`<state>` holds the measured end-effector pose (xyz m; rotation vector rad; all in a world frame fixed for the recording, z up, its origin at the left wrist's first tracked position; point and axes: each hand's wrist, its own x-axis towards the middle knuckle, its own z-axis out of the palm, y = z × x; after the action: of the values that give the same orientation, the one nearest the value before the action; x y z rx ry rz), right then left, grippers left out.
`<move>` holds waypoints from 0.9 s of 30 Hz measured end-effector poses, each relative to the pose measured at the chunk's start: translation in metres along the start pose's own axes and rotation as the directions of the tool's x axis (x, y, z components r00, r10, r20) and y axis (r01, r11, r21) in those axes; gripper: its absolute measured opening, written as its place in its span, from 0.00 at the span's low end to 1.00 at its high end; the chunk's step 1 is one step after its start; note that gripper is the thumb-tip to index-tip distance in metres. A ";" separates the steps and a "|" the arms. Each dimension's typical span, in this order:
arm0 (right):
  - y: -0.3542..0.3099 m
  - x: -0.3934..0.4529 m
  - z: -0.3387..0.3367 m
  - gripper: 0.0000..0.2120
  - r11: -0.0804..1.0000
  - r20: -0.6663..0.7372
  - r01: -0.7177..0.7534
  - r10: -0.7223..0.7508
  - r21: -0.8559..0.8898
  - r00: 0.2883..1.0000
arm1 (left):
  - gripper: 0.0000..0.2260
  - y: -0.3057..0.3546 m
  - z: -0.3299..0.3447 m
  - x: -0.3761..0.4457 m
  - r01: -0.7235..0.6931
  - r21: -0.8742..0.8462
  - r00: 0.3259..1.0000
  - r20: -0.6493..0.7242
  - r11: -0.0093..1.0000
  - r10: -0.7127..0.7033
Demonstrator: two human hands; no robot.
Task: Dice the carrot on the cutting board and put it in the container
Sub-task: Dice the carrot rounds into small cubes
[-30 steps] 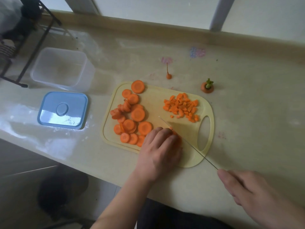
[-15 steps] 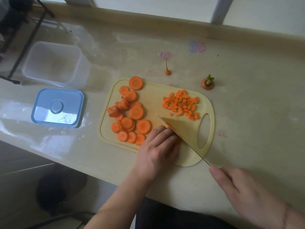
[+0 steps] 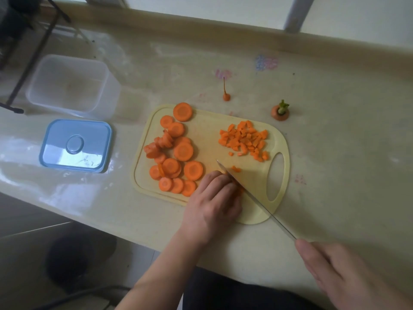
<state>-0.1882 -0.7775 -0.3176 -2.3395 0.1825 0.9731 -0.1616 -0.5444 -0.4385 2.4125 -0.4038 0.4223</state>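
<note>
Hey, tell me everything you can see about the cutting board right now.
The cutting board is pale yellow, apparently plastic, rounded at the corners, with a groove along its rim and an oval handle hole at its right end. It lies flat on the counter, its near edge close to the counter's front. Carrot rounds cover its left side, and a pile of diced carrot sits far right. The left hand rests on its near edge, and the knife slants across it.

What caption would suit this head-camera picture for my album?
Left hand steadies carrot on the cutting board while the right hand slices with a knife; container waits.
</note>
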 end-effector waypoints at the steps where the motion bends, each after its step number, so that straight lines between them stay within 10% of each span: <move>1: 0.000 0.002 0.001 0.37 1.000 -0.016 0.010 -0.011 -0.021 1.000 | 0.06 0.000 0.000 0.000 0.001 -0.005 1.000 -0.004 1.000 -0.001; 27: -0.012 0.015 0.020 0.45 0.996 0.020 0.090 -0.091 0.022 0.996 | 0.04 -0.002 -0.004 -0.001 0.039 -0.086 0.999 0.017 0.996 -0.038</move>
<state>-0.1852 -0.7548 -0.3326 -2.2963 0.0775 0.9465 -0.1626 -0.5404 -0.4370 2.3374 -0.3743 0.3629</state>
